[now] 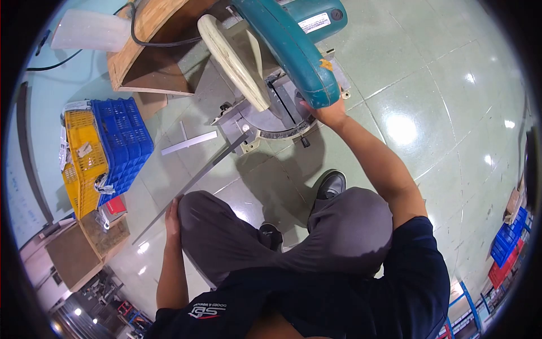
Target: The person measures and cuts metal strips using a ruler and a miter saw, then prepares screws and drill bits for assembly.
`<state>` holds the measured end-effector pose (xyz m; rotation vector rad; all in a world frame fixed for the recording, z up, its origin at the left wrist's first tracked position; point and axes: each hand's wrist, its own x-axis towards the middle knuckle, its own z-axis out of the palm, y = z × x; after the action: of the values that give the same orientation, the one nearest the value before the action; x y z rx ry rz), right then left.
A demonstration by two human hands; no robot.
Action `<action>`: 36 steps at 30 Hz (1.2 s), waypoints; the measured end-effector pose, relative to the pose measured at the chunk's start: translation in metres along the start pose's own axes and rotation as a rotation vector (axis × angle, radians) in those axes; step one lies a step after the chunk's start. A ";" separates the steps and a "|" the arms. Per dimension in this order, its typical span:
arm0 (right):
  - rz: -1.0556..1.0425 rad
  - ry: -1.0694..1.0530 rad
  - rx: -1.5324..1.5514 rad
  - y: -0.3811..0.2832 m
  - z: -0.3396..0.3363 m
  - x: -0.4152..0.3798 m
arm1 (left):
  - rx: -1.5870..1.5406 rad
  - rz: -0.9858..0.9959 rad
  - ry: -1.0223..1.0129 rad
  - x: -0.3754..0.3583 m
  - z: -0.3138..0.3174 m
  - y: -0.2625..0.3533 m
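Grey metal strip [217,161], its upper end at the teal saw [307,68], could twist or jump if loosely braced: the left hand [173,217] lies fairly straight against it, grip unclear, while the right hand [332,114] wraps the saw's front end, partly hidden

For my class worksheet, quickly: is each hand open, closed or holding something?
Left hand: at the long metal strip; grip cannot be told.
Right hand: closed on the teal saw's handle, fingers partly hidden.
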<state>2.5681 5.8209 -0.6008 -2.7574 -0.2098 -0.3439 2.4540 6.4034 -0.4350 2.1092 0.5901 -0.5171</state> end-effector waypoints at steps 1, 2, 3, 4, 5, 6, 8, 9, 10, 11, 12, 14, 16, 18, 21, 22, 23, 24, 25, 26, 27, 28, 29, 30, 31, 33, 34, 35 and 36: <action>0.041 0.023 0.012 -0.003 0.007 0.001 | 0.023 0.006 -0.001 0.002 0.000 0.003; 0.080 0.045 0.025 -0.004 0.014 0.001 | 0.045 0.011 -0.003 0.002 0.001 0.006; 0.086 0.017 0.021 -0.008 0.017 0.001 | 0.069 0.015 -0.006 0.001 0.000 0.005; 0.093 -0.011 0.015 -0.010 0.018 0.001 | 0.058 0.013 -0.007 0.002 -0.001 0.002; 0.097 -0.036 0.007 -0.010 0.018 0.002 | 0.043 0.014 -0.008 0.004 -0.002 0.001; 0.121 -0.051 0.035 -0.007 0.023 0.003 | 0.027 0.014 -0.007 0.005 -0.002 -0.003; 0.167 -0.093 0.096 -0.003 0.036 0.001 | 0.069 0.021 0.004 0.003 0.000 0.001; 0.229 -0.035 0.158 0.002 0.031 -0.002 | 0.089 0.021 0.012 0.002 -0.001 0.004; 0.290 0.020 0.221 0.010 0.021 -0.007 | 0.067 0.006 0.021 -0.001 0.000 0.006; 0.351 0.075 0.285 0.015 0.012 -0.011 | 0.064 0.002 0.029 -0.004 -0.001 0.009; 0.381 0.105 0.204 0.017 0.004 -0.015 | 0.057 0.004 0.039 -0.005 0.000 0.010; 0.445 0.167 0.044 0.013 -0.009 -0.027 | 0.066 0.041 0.030 -0.002 -0.004 0.000; 0.399 0.126 0.080 0.009 -0.008 -0.032 | 0.026 0.032 0.021 0.000 -0.002 -0.002; 0.378 0.065 0.100 0.003 -0.003 -0.032 | -0.007 0.016 0.014 -0.001 -0.002 -0.003; 0.373 0.052 0.120 -0.001 -0.002 -0.028 | -0.028 0.005 0.016 0.000 -0.001 -0.003; 0.377 0.049 0.094 -0.002 -0.003 -0.027 | -0.016 0.012 0.017 0.000 -0.003 -0.004; 0.393 0.054 0.088 -0.004 -0.003 -0.027 | -0.004 0.018 0.018 0.000 -0.005 -0.005; 0.409 0.059 0.080 -0.005 -0.001 -0.028 | -0.010 0.019 0.018 -0.001 -0.005 -0.004; 0.424 0.062 0.072 -0.005 0.002 -0.028 | -0.017 0.018 0.018 -0.001 -0.005 -0.003; 0.428 0.050 0.071 -0.006 0.004 -0.029 | -0.024 0.016 0.018 -0.003 -0.004 -0.003; 0.432 0.037 0.070 -0.008 0.007 -0.029 | -0.023 0.017 0.018 -0.003 -0.004 -0.004; 0.438 0.026 0.069 -0.010 0.008 -0.028 | -0.021 0.019 0.019 -0.003 -0.005 -0.005; 0.456 0.016 0.084 -0.010 0.009 -0.027 | -0.018 0.022 0.019 -0.002 -0.005 -0.005; 0.476 0.005 0.099 -0.011 0.009 -0.028 | -0.018 0.016 0.021 -0.003 -0.007 -0.007; 0.497 -0.004 0.113 -0.011 0.008 -0.026 | -0.017 0.013 0.021 -0.003 -0.007 -0.007; 0.529 -0.049 0.181 -0.007 0.014 -0.021 | 0.001 0.020 0.034 -0.005 -0.005 -0.005; 0.552 -0.072 0.211 -0.005 0.017 -0.021 | 0.023 0.028 0.041 -0.008 -0.006 -0.002; 0.532 -0.119 0.177 -0.002 0.021 -0.019 | 0.044 0.041 0.042 -0.008 -0.002 0.003; 0.519 -0.167 0.112 -0.008 0.014 -0.014 | 0.027 0.056 0.021 -0.006 -0.002 -0.003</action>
<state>2.5556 5.8322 -0.6145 -2.6040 0.4281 0.0344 2.4481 6.4050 -0.4328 2.1525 0.5373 -0.4751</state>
